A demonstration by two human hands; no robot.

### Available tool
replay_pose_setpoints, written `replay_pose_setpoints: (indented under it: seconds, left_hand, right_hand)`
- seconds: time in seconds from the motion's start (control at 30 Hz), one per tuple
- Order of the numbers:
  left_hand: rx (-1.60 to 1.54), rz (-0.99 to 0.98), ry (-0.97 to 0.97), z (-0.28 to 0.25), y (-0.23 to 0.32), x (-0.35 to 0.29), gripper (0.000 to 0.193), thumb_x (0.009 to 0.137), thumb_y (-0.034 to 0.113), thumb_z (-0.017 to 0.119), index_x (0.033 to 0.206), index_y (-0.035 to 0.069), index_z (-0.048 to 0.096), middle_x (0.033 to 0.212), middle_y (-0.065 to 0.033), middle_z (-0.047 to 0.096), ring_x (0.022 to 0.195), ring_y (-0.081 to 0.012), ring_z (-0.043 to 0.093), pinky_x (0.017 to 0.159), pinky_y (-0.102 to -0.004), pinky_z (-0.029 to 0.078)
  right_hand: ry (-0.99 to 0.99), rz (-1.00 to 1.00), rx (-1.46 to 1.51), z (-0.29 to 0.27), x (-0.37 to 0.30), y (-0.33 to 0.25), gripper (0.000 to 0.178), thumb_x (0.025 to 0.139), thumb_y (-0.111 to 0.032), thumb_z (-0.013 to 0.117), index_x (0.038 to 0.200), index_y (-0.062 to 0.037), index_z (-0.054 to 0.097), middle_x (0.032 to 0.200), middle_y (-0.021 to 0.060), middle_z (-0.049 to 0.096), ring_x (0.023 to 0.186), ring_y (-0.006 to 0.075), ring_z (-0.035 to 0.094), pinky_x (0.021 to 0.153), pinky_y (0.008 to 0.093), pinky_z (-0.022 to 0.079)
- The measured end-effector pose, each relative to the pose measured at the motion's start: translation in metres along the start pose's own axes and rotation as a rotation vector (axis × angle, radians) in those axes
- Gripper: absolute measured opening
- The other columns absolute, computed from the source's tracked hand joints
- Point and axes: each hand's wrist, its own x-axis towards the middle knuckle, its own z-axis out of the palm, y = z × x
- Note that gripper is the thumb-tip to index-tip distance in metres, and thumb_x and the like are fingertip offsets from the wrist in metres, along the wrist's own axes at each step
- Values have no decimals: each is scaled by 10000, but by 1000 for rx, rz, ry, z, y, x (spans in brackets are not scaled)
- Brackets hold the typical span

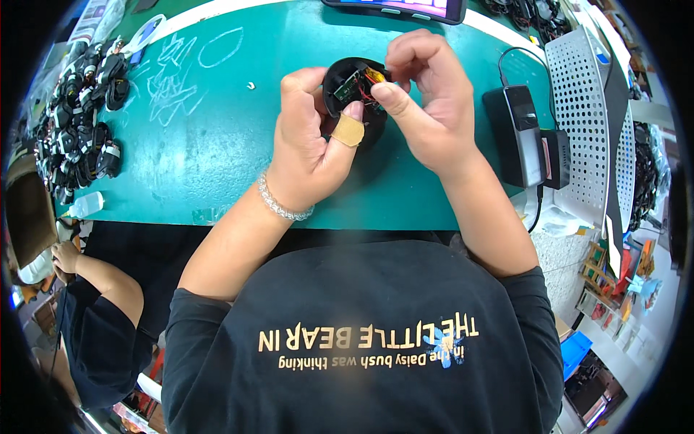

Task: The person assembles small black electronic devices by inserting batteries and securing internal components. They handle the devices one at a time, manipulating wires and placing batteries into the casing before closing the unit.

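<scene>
My left hand (307, 137) is closed around a round black plastic housing (334, 74), its bandaged thumb lying over the near rim. The housing's open side faces up and shows a small green circuit board (349, 90), thin red wires and a yellow wrapped part (374, 75). At the housing's right edge, my right hand (437, 105) has its thumb and fingers drawn together beside the wires. Whatever lies between those fingertips is too small and too hidden to make out.
Black cabled parts (83, 108) are heaped at the table's left, near a small squeeze bottle (87, 205). A screen device (405, 9) stands at the far edge. To the right are a black-and-grey box (515, 137) with cables and a white perforated basket (578, 108). Another person (108, 296) sits at left.
</scene>
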Motion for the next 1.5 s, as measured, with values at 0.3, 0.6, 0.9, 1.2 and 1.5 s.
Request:
replay_pose_setpoints:
  seconds: [0.3, 0.6, 0.9, 1.2, 1.5]
  left_hand:
    - [49, 69, -85, -7, -2, -1, 344, 865, 2, 533, 1141, 11, 327, 939, -78, 518, 766, -99, 528, 653, -231, 451]
    - [84, 176, -125, -9, -4, -2, 413, 842, -19, 559, 1180, 18, 324, 965, -87, 512, 758, -105, 522, 637, -232, 447]
    - [60, 198, -90, -6, -1, -2, 403, 845, -20, 552, 1173, 17, 321, 951, -94, 520, 748, -106, 523, 605, -233, 445]
    - [-74, -146, 26, -5, 3, 2, 304, 899, 37, 484, 1149, 7, 315, 910, -95, 557, 788, -99, 547, 688, -240, 456]
    - [-591, -535, 182, -15, 2, 15, 201, 942, 132, 451, 1115, 33, 421, 980, -67, 575, 843, -96, 567, 731, -236, 476]
  right_hand:
    - [-375, 337, 383, -12, 1, 0, 255, 860, -236, 616, 959, -3, 587, 807, -11, 553, 759, 59, 470, 694, 218, 400]
    - [-387, 213, 297, -15, 4, -4, 241, 864, -204, 610, 971, 10, 588, 824, 13, 571, 781, 79, 499, 723, 240, 422]
    - [-387, 230, 301, -14, 2, -6, 229, 869, -193, 605, 979, 7, 587, 840, 11, 571, 792, 78, 495, 731, 229, 421]
    - [-293, 280, 224, -6, 0, -6, 429, 778, -273, 705, 1081, -24, 532, 891, 14, 527, 821, 102, 465, 739, 242, 403]
    - [-382, 276, 0, -2, -5, 2, 726, 644, -322, 805, 1202, -43, 434, 970, 102, 554, 936, 215, 531, 820, 330, 425]
